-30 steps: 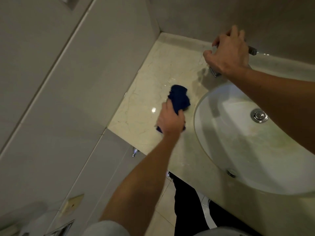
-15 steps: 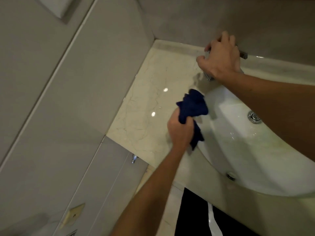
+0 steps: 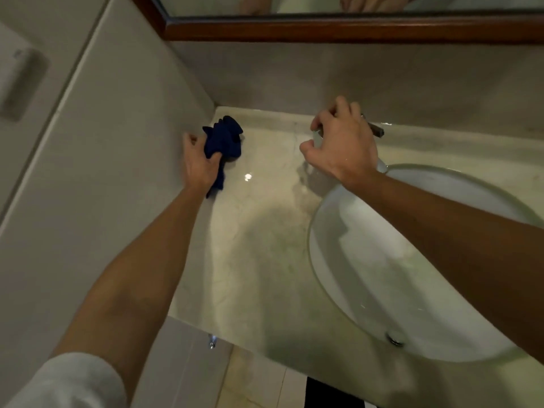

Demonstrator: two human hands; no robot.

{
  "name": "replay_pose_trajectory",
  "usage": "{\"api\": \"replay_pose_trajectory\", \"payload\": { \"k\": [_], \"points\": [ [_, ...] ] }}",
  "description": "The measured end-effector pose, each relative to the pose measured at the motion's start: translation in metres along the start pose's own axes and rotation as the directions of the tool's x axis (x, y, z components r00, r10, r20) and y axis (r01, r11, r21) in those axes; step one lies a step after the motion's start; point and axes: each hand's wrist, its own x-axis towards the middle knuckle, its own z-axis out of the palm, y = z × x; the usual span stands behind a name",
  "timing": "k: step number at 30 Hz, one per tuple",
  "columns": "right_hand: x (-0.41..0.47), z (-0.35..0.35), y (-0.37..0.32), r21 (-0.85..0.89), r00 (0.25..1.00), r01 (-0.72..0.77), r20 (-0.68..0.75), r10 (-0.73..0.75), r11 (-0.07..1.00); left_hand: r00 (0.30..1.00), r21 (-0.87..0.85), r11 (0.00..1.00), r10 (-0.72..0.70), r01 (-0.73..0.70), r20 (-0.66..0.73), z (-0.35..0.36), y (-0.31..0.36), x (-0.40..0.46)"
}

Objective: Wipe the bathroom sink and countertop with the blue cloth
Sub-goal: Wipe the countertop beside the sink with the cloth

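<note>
The crumpled blue cloth [image 3: 224, 142] is bunched in my left hand [image 3: 200, 164], pressed on the pale marble countertop [image 3: 265, 231] at its far left corner, close to the side wall. My right hand [image 3: 343, 145] rests over the chrome faucet [image 3: 377, 131] behind the basin; its fingers curl around the tap, most of which is hidden beneath the hand. The white oval sink [image 3: 382, 260] lies to the right, partly covered by my right forearm.
A grey tiled side wall [image 3: 103, 172] bounds the counter on the left. A wood-framed mirror [image 3: 353, 28] hangs above the back wall. The sink's overflow hole [image 3: 394, 338] shows near the front rim. The counter's front edge drops to the tiled floor [image 3: 259, 381].
My left hand has carried the cloth from the sink's left rim back across the counter to the far left corner. My right hand has stayed on the faucet. The view has tilted upward.
</note>
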Motion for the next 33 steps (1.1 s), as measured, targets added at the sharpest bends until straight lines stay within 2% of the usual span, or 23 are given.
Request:
{"api": "replay_pose_trajectory", "payload": {
  "k": [4, 7, 10, 14, 20, 23, 25, 28, 31, 33],
  "points": [
    [0.001, 0.004, 0.0, 0.013, 1.0, 0.002, -0.023, -0.001, 1.0, 1.0, 0.081, 0.996, 0.027, -0.026, -0.013, 0.016, 0.006, 0.02],
    [0.001, 0.006, 0.002, 0.017, 0.999, 0.004, -0.042, -0.003, 1.0, 0.998, -0.002, 1.0, 0.001, -0.001, -0.064, 0.026, 0.018, 0.009],
    [0.001, 0.005, 0.001, 0.01, 0.999, 0.005, -0.034, -0.005, 1.0, 0.995, 0.004, 0.999, 0.052, -0.052, -0.083, 0.04, 0.03, -0.021],
    [-0.001, 0.003, 0.0, 0.005, 1.0, -0.004, -0.024, 0.004, 1.0, 0.996, 0.01, 0.997, 0.082, -0.082, -0.039, 0.071, 0.063, -0.094],
    [-0.004, -0.002, -0.003, 0.014, 1.0, -0.008, -0.019, 0.008, 1.0, 0.985, -0.221, 0.964, 0.161, -0.144, 0.062, 0.095, 0.134, -0.214],
    [-0.004, -0.004, -0.004, 0.027, 1.0, -0.012, -0.01, 0.012, 1.0, 0.97, -0.416, 0.904, 0.181, -0.1, 0.16, 0.083, 0.145, -0.241],
    [-0.004, -0.006, -0.003, 0.034, 1.0, -0.008, -0.007, 0.008, 0.999, 0.972, -0.538, 0.843, 0.147, -0.024, 0.185, 0.064, 0.141, -0.235],
    [-0.004, -0.006, -0.003, 0.029, 1.0, 0.0, 0.0, 0.0, 1.0, 0.992, -0.544, 0.838, 0.036, 0.037, 0.122, 0.033, 0.12, -0.196],
    [-0.004, -0.005, -0.002, 0.027, 1.0, -0.008, -0.007, 0.008, 1.0, 0.998, -0.433, 0.9, -0.022, 0.044, 0.055, 0.005, 0.095, -0.128],
    [-0.003, -0.004, -0.002, 0.024, 1.0, -0.007, -0.01, 0.007, 1.0, 1.0, -0.269, 0.963, 0.012, -0.007, 0.019, -0.003, 0.079, -0.076]
  ]
}}
